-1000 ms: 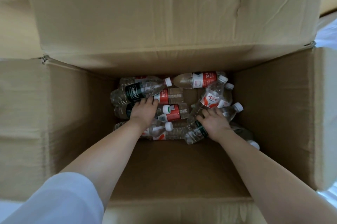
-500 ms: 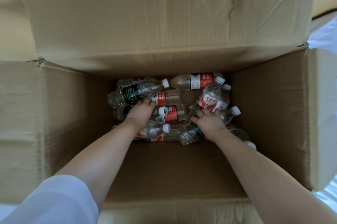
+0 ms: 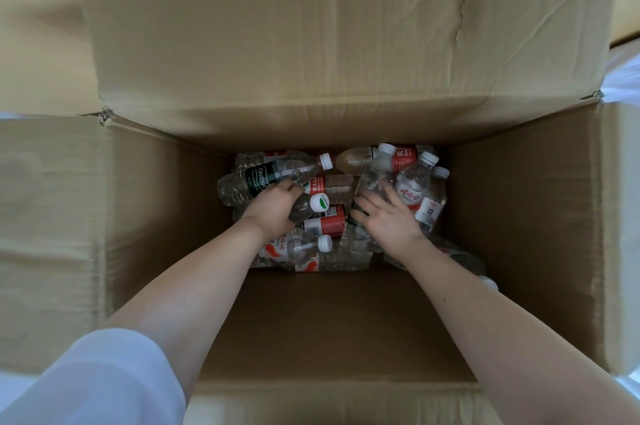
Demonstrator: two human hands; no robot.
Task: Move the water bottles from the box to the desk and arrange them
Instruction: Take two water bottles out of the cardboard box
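Both left grip (image 3: 273,208) and right grip (image 3: 386,220) clasp bottles (image 3: 302,208) in box (image 3: 519,217).

At the edges of my view I see a tan surface (image 3: 38,26) upper left and a bright white patch (image 3: 623,78) right.

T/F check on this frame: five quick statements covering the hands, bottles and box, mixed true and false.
1. The left hand and right hand are both down inside the cardboard box. True.
2. The left hand grips a bottle with a green-marked white cap. True.
3. The bottles stand upright in rows. False: the other bottles lie jumbled on the box floor.
4. The right hand presses on the box wall. False: it holds a clear bottle.
5. The visible caps are white. True.
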